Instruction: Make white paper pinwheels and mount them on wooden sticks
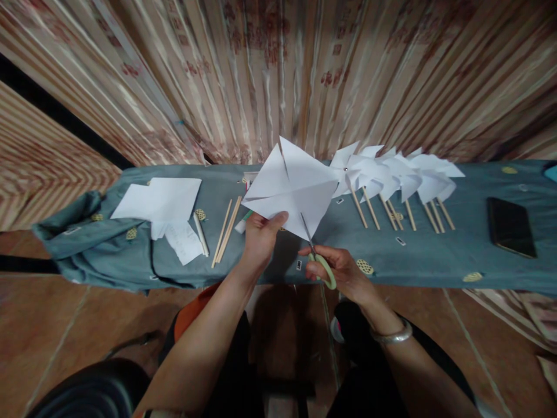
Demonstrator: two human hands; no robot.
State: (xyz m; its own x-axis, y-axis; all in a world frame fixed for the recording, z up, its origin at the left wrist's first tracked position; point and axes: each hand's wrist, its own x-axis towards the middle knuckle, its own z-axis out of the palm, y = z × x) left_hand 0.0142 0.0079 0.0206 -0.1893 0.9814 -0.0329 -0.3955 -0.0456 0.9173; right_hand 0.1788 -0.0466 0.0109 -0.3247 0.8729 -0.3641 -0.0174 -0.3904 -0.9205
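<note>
My left hand (261, 235) pinches the lower left edge of a white paper square (304, 186), thumb on top. The square is held up over the table, turned like a diamond, with a slit running from its top corner toward the middle. In my right hand (337, 270) is a pair of scissors (324, 268) with pale green handles. Their blades meet the paper at its bottom corner, pointing up toward the centre. Part of the blades is hidden by the sheet.
Several white paper pinwheels (383, 174) on wooden sticks lie in a row at the right. A black phone (512, 226) rests farther right. Loose wooden sticks (227, 235) and white paper sheets (174, 197) are at the left. A green patterned cloth (461, 255) covers the table; a curtain (300, 75) hangs behind.
</note>
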